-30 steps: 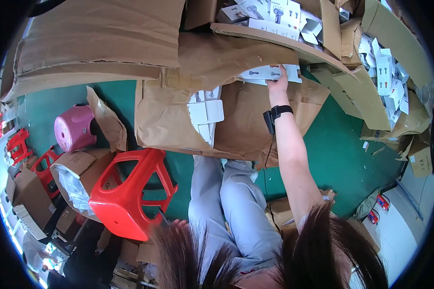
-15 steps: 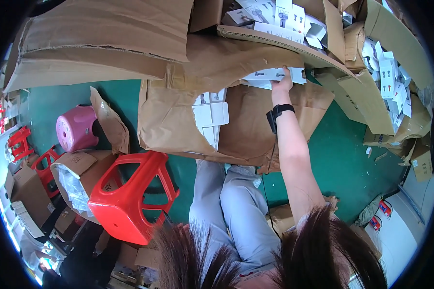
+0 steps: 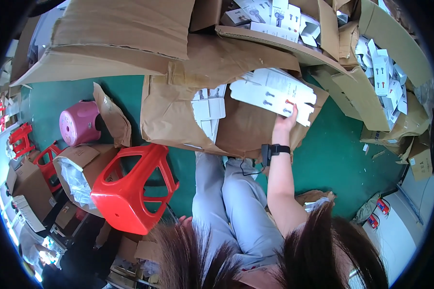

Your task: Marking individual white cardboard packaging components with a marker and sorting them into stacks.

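My right hand (image 3: 286, 124) is closed on the near right edge of a flat, unfolded white carton (image 3: 270, 94) printed with small pictures of devices. I cannot tell whether it is one carton or a thin stack. It is lifted over the torn opening of a large brown paper package (image 3: 164, 115). More white cartons (image 3: 210, 110) show inside the package on the left. A black band with a small box sits on my right wrist. Only a bit of my left hand (image 3: 185, 222) shows beside my left thigh; its fingers are mostly hidden by hair.
Open cardboard boxes of white printed cartons (image 3: 275, 31) stand at the far side and right (image 3: 390, 86). A large cardboard flap (image 3: 115, 29) hangs at the upper left. A red stool (image 3: 125, 192), a pink stool (image 3: 79, 123) and a plastic-lined box (image 3: 79, 180) are to the left.
My right hand has drawn the flat white carton up out of the package and toward me, so its printed face now shows. A bit of my left hand has come into view.
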A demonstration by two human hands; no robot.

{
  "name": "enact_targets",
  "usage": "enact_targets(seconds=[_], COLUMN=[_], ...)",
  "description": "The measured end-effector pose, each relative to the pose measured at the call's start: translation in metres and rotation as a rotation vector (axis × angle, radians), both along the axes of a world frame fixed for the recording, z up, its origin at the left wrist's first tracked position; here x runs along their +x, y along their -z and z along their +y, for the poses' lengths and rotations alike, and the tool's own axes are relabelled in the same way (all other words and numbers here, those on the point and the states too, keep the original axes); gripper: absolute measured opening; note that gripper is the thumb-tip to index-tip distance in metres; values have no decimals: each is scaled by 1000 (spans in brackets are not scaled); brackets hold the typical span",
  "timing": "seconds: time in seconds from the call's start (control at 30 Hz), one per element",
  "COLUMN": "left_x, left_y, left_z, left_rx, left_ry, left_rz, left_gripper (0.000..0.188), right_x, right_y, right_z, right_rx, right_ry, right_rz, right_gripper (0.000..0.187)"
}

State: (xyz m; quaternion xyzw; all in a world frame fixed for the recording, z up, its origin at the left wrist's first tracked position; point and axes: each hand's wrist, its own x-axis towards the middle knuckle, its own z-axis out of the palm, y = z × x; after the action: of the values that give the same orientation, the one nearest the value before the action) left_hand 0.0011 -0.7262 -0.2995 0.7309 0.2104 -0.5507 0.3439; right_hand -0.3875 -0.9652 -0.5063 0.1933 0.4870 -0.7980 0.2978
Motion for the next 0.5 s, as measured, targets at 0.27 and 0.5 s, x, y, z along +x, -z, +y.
enact_targets(seconds=[0.27, 0.5], left_x=[-7, -12], left_y=[-41, -184], left_z=[1, -23], left_rx=[-151, -465], left_ry=[82, -13], left_rz=[-35, -156], left_gripper=[21, 27], right_x=[-31, 9], right_y=[-117, -279], right_z=[82, 109], right_rx=[61, -4], right_ry=[-275, -770], right_rz=[-41, -206], right_gripper=[30, 30])
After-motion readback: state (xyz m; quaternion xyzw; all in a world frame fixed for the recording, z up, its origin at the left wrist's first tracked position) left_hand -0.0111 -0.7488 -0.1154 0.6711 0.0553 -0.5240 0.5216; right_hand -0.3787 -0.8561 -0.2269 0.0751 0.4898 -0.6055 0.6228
